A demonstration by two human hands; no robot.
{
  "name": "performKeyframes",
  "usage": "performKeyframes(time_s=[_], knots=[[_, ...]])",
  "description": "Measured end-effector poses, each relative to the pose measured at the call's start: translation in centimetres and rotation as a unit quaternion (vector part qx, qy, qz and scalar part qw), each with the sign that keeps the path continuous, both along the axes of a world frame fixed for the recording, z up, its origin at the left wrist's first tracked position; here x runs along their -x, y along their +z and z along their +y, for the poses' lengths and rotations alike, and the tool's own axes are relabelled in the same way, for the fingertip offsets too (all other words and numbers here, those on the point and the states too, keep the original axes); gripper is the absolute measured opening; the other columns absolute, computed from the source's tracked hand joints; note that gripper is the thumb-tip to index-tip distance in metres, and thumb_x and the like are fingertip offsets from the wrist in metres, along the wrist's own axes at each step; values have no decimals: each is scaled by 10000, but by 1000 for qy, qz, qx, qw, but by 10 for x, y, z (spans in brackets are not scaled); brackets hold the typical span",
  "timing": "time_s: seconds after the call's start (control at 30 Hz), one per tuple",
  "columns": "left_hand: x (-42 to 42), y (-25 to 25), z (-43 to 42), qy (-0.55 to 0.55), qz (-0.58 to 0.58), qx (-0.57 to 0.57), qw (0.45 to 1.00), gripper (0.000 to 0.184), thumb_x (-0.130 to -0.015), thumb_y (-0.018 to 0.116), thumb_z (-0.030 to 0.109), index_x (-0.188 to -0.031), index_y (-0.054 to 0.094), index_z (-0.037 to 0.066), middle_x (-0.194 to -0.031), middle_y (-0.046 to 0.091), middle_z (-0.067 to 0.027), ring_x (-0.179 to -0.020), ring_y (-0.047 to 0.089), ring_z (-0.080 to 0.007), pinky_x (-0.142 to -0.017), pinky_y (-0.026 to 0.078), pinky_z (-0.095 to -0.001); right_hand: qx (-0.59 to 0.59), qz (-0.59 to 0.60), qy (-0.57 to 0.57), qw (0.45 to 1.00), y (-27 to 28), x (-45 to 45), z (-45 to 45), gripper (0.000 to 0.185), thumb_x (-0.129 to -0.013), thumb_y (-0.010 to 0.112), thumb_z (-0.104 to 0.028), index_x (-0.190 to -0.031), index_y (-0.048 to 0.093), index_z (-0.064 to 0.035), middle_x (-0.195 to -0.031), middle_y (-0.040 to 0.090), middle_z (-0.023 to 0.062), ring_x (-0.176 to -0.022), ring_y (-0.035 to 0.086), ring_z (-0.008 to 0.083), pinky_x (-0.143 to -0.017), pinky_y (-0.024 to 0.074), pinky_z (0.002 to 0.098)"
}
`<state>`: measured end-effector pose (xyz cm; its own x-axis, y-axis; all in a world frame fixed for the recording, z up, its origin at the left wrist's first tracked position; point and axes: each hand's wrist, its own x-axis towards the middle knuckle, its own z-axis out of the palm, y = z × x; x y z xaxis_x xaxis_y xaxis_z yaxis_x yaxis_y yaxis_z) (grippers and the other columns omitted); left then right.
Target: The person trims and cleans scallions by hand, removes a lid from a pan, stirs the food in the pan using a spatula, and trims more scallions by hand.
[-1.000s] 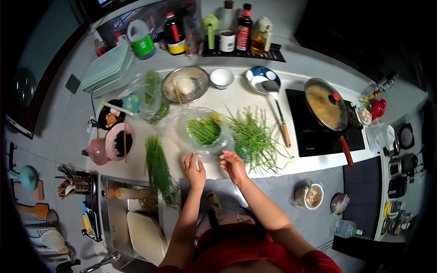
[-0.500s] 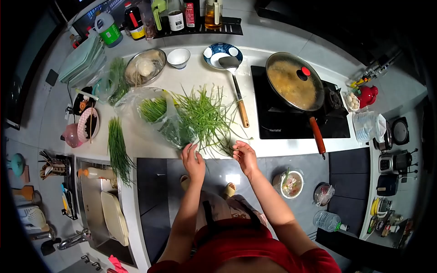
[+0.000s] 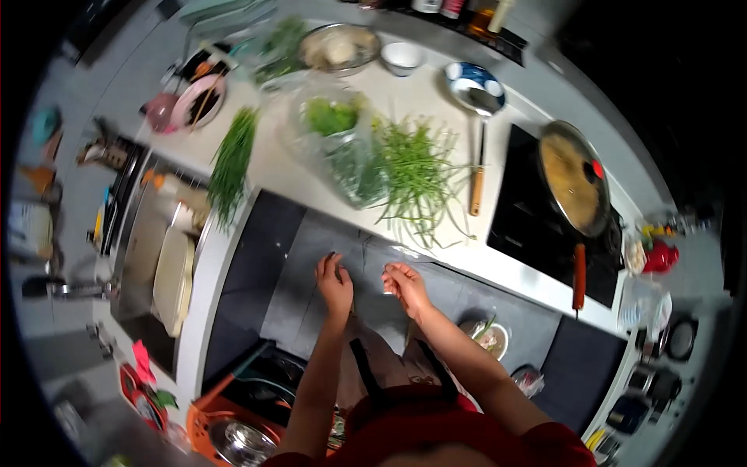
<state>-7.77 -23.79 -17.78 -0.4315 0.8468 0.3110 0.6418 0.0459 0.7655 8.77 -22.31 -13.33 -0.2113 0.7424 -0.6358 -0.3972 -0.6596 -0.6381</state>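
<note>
Two hands hang side by side over the grey floor (image 3: 299,288), short of the counter (image 3: 268,159) edge and apart from everything on it. The left hand (image 3: 334,282) has its fingers half curled, thumb away from them, with nothing visible between. The right hand (image 3: 406,286) has its fingers bent in toward the thumb; whether they pinch a scrap, I cannot tell.

Taking twelve as straight up from the hands, one clear plastic bag (image 3: 358,167) lies at twelve, greens (image 3: 331,115) inside it, probably bagged to keep them together. Touching it at one o'clock is one heap of chive-like stems (image 3: 420,171), too tangled to count, spread loose perhaps so single stems come away easily. One dark green bundle (image 3: 233,159) lies apart between ten and eleven, its stems aligned, likely to stay sorted.

I count two bowls: a white one (image 3: 403,61) at twelve and a blue-and-white one (image 3: 467,74) at one. One spatula (image 3: 477,191) rests its head in the latter, presumably to catch drips. One glass-lidded pan (image 3: 572,183) sits at two, on the black cooktop (image 3: 513,210).
</note>
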Motion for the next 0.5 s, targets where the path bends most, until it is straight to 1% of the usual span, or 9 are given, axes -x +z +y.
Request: performKeyframes(time_s=[0.07,0.13,0.2,0.23,0.3,0.33,0.4,0.43,0.5], knots=[[1,-22,-32,44,-6,29,999,271,-722,512,-24,-972,589,46,-1023,545,-138,-955,497,-329,-807,415,-395,29,-25,88,995,-31,5,-18,117,-845,588,-161,-901,593,-59,-749,611,31,-619,555,85,-581,469,219],[-8,-40,-60,91,-62,34,993,261,-730,509,-18,-973,584,42,-955,561,-140,-905,519,-318,-757,434,-376,53,-65,170,982,-72,5,-37,107,-836,598,-161,-877,596,-62,-737,612,29,-605,558,92,-570,471,226],[-20,-87,-92,122,-55,38,990,254,-738,509,-8,-976,583,41,-920,568,-138,-881,530,-306,-733,443,-365,84,-115,211,967,-130,-2,-56,110,-819,605,-147,-871,596,-51,-733,610,44,-596,566,121,-557,477,242],[-33,-118,-107,166,-142,55,974,243,-753,515,9,-979,597,43,-916,581,-136,-870,543,-289,-722,452,-357,87,-119,230,962,-156,-5,-64,115,-817,597,-143,-885,602,-50,-739,612,48,-602,572,127,-561,481,246],[-50,-163,-133,192,-181,84,961,231,-772,512,20,-983,604,43,-910,592,-134,-827,559,-276,-690,462,-352,103,-126,257,953,-214,-10,-74,116,-809,594,-137,-878,607,-45,-731,612,62,-608,581,149,-561,489,261],[-55,-182,-140,203,-200,95,954,225,-781,511,26,-984,607,43,-906,597,-134,-805,567,-269,-675,467,-350,122,-146,250,949,-239,-5,-75,118,-807,597,-140,-872,605,-42,-725,610,63,-607,582,151,-556,489,263],[-65,-234,-154,202,-258,106,939,212,-808,518,10,-1006,593,23,-901,574,-95,-776,557,-198,-678,452,-285,160,-184,225,943,-293,3,-78,123,-802,603,-146,-859,602,-37,-713,605,65,-603,582,155,-546,490,268],[-68,-260,-155,198,-288,109,931,206,-821,522,2,-1016,585,13,-899,562,-76,-761,552,-162,-679,444,-252,161,-177,251,938,-331,-1,-75,132,-799,606,-154,-834,594,-27,-714,599,69,-580,570,152,-498,472,264],[-67,-312,-162,160,-344,117,918,198,-832,520,10,-1018,587,20,-873,569,-64,-733,544,-145,-673,441,-246,138,-176,203,953,-412,4,-76,122,-799,603,-137,-817,586,-17,-688,591,74,-538,551,147,-454,449,264]])
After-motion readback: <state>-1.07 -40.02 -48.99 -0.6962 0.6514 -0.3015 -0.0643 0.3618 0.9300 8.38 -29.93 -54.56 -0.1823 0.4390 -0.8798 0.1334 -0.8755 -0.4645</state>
